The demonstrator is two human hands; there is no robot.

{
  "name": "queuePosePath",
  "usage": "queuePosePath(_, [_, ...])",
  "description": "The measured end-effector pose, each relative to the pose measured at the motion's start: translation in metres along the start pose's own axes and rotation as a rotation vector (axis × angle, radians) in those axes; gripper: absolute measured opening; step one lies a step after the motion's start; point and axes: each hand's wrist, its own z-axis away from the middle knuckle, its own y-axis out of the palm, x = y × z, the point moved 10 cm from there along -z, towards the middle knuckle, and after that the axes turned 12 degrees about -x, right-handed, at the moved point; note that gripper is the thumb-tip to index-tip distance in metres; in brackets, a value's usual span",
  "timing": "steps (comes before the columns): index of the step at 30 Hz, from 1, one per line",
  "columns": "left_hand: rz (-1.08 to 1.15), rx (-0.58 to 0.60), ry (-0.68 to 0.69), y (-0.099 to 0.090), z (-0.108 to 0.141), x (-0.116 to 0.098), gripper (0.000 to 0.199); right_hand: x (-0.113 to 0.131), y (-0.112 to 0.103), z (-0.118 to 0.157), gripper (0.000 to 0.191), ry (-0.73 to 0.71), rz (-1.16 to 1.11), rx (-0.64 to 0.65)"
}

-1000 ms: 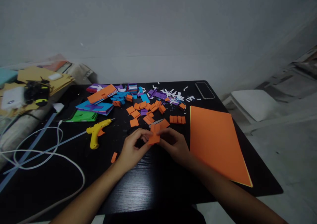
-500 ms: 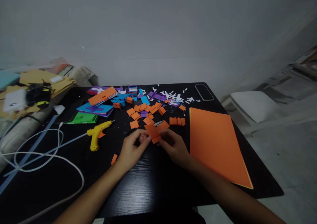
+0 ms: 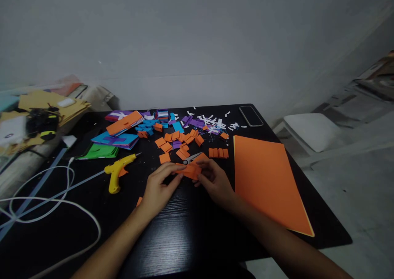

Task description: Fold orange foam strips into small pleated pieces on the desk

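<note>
Between my two hands, over the black table, is an orange piece of paper (image 3: 191, 171). My left hand (image 3: 160, 185) pinches its left end between thumb and fingers. At the right end, my right hand (image 3: 216, 183) grips it the same way, its fingertips partly hidden behind the paper. Just beyond lies a pair of scissors (image 3: 192, 158), partly covered by the paper. Several small folded orange paper pieces (image 3: 166, 147) lie scattered past my hands, and a short row of them (image 3: 218, 153) stands to the right.
A large orange sheet (image 3: 264, 176) lies at right, a phone (image 3: 251, 116) behind it. On the left are a yellow glue gun (image 3: 118, 171), a white cable (image 3: 89, 213) and stacked coloured paper (image 3: 117, 139). White scraps (image 3: 212, 122) litter the back. A white stool (image 3: 309, 131) stands beyond the table (image 3: 172, 242).
The orange paper has turned from a tilted upright position to lying more lengthwise between my hands. My left fingers have moved over its left end. More of the scissors shows.
</note>
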Motion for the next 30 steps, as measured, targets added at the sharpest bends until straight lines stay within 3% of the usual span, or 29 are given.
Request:
queuePosePath(11, [-0.096, -0.023, 0.002, -0.005, 0.002, 0.003, 0.026, 0.005, -0.004, -0.001, 0.029, -0.050, 0.087, -0.011])
queuePosePath(20, [-0.106, -0.007, 0.255, -0.002, 0.004, -0.029, 0.009, 0.002, -0.005, 0.001, 0.037, -0.086, 0.222, -0.016])
queuePosePath(30, [-0.124, 0.015, 0.174, 0.002, 0.011, -0.024, 0.004, 0.019, -0.004, 0.006, 0.025, -0.290, 0.433, -0.056])
